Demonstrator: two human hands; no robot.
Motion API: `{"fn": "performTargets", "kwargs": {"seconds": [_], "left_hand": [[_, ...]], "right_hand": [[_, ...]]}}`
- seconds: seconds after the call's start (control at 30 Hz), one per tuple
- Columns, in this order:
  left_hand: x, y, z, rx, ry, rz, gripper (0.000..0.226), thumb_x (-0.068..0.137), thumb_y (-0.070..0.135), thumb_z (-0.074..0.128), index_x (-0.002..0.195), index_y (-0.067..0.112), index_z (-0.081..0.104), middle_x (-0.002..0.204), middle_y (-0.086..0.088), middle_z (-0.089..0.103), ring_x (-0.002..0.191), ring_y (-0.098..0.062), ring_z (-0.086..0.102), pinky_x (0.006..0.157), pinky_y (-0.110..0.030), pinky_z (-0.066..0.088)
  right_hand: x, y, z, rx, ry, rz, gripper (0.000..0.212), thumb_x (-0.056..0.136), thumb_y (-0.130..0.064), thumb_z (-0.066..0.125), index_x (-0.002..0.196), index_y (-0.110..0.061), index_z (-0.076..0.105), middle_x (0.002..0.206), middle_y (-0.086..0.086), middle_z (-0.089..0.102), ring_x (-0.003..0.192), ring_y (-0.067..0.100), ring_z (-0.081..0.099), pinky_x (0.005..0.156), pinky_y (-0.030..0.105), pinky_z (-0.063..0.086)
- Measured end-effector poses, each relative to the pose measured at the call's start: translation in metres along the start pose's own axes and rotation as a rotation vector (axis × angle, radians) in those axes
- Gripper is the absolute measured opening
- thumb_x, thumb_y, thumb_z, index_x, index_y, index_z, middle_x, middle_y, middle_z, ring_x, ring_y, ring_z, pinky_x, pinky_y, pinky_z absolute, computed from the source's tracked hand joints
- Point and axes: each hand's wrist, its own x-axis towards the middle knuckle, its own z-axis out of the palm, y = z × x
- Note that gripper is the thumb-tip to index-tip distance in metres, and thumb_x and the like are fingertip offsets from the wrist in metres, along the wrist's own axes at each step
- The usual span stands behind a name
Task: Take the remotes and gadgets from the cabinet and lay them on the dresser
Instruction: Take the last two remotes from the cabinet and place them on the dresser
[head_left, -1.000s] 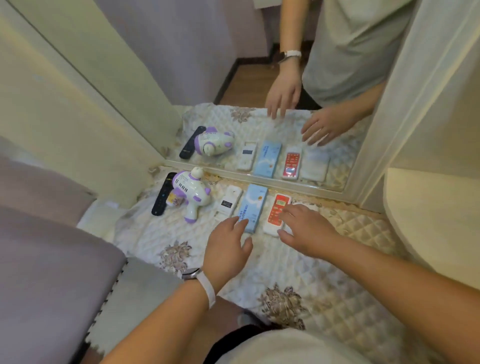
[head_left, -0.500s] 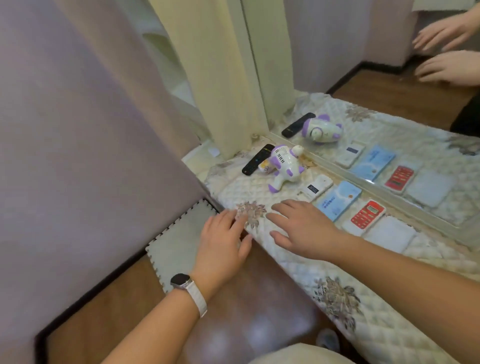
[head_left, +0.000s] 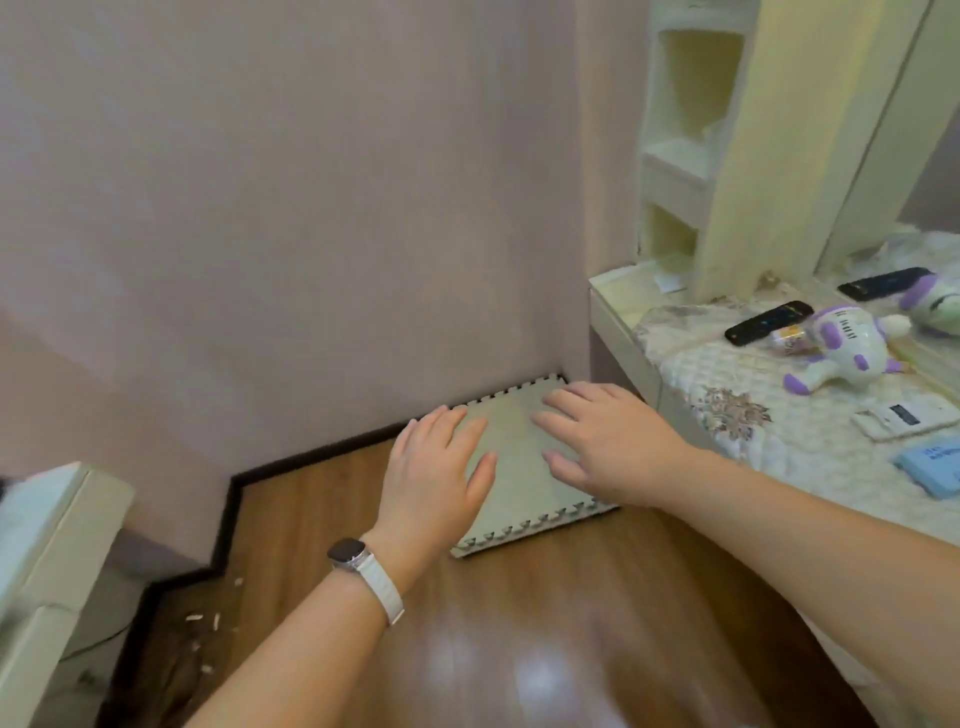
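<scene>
Fingers of the left hand and right hand are spread, holding nothing, just left of the dresser. The black remote, toy gadget and white remote lie on it. The right forearm, seemingly close above its edge in this blurred view, could sweep them off.

The dresser stands at the right against the wall, with shelves rising at its back left and a mirror to their right. On it, from back to front, lie a long remote, a toy just right of it, a small remote and a flat gadget. Left of the dresser a mat lies on the floor in the corner, with the left hand and right hand side by side over it.
</scene>
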Motion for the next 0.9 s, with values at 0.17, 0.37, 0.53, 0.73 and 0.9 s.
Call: {"fn": "performTargets", "kwargs": {"seconds": [0.17,0.37,0.53,0.73,0.9], "left_hand": [[-0.074,-0.072,-0.044,0.005,0.037,-0.178,0.045,0.092,0.043,0.044,0.127,0.02,0.061,0.133,-0.004,0.059,0.129,-0.025,0.049,0.108,-0.045,0.036],[-0.155,-0.133,-0.078,0.026,0.086,-0.423,0.044,0.094,0.042,0.046,0.132,0.022,0.057,0.139,-0.001,0.054,0.134,-0.02,0.042,0.113,-0.045,0.032],[-0.199,-0.163,-0.093,0.085,0.087,-0.583,0.045,0.095,0.044,0.046,0.135,0.026,0.053,0.14,0.001,0.053,0.135,-0.018,0.041,0.113,-0.042,0.03],[-0.221,-0.205,-0.104,0.166,0.054,-0.742,0.045,0.096,0.046,0.042,0.135,0.027,0.053,0.14,0.003,0.053,0.135,-0.017,0.041,0.113,-0.041,0.027],[-0.202,-0.251,-0.112,0.247,0.064,-0.86,0.044,0.095,0.044,0.044,0.134,0.026,0.054,0.139,0.002,0.054,0.135,-0.018,0.042,0.111,-0.042,0.03]], "right_hand": [[0.055,-0.098,0.008,0.015,0.017,-0.175,0.047,0.089,-0.045,0.041,0.12,-0.017,0.062,0.119,0.005,0.063,0.108,0.028,0.059,0.089,0.04,0.047],[0.107,-0.196,0.016,0.049,0.026,-0.399,0.049,0.09,-0.047,0.039,0.121,-0.017,0.063,0.121,0.005,0.064,0.11,0.028,0.059,0.089,0.04,0.05],[0.142,-0.253,0.027,0.096,0.052,-0.576,0.05,0.09,-0.048,0.042,0.12,-0.016,0.065,0.12,0.005,0.065,0.109,0.028,0.06,0.089,0.039,0.049],[0.195,-0.3,0.046,0.154,0.063,-0.771,0.049,0.091,-0.049,0.046,0.125,-0.017,0.063,0.125,0.006,0.063,0.117,0.028,0.057,0.095,0.039,0.047],[0.262,-0.321,0.059,0.169,0.063,-0.9,0.05,0.093,-0.051,0.043,0.127,-0.019,0.061,0.129,0.006,0.061,0.121,0.028,0.055,0.099,0.04,0.044]]}}
